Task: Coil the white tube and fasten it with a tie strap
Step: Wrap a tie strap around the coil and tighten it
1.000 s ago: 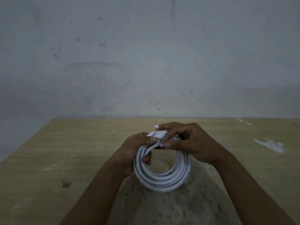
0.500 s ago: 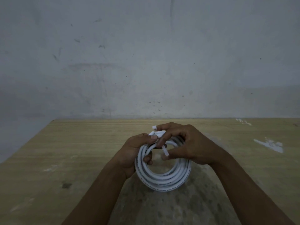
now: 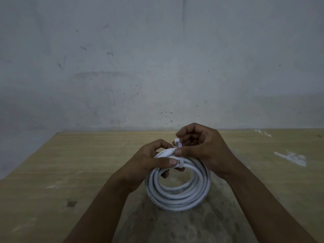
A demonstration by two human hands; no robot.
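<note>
The fingers (image 3: 178,152) of your right hand (image 3: 206,151) pinch the free end of the tie strap (image 3: 177,142), which stands up just above the coil's top. Your left hand (image 3: 149,165) grips the bundle, its thumb pressing the strap's band onto the turns. The strap crosses the white tube (image 3: 178,199) at its top, between your hands, and your right hand is nearer the loose end. That end points up and slightly away from you, so cinching likely means pulling along that line. The coil stands on edge over the bench (image 3: 87,163) with its opening facing you. I cannot tell whether it touches the bench.
</note>
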